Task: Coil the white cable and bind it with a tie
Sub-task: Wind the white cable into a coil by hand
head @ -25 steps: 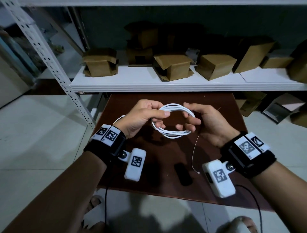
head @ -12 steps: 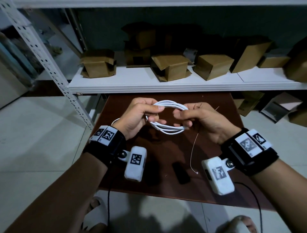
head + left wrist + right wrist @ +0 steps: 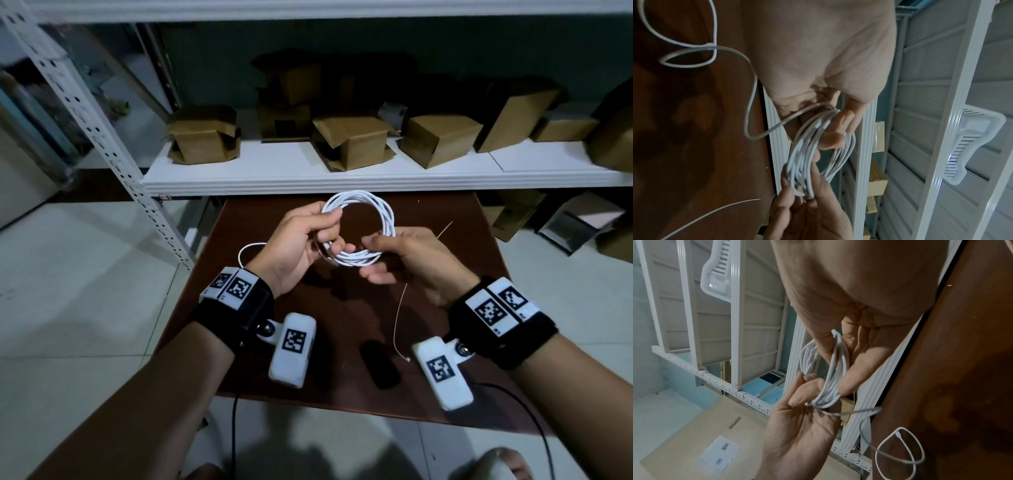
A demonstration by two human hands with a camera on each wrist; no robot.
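Both hands are holding the cable (image 3: 359, 233) up over the table (image 3: 455, 240), left hand (image 3: 294, 246) pinching 1 side, right hand (image 3: 407, 260) pinching the other, and it is looking light and springy, so squeezing all loops together seems best.

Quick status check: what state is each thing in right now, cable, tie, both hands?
cable: mostly coiled, unbound, loose tail off the left side.
tie: lying on table, unused.
left hand: gripping the coil.
right hand: pinching the coil's near side.
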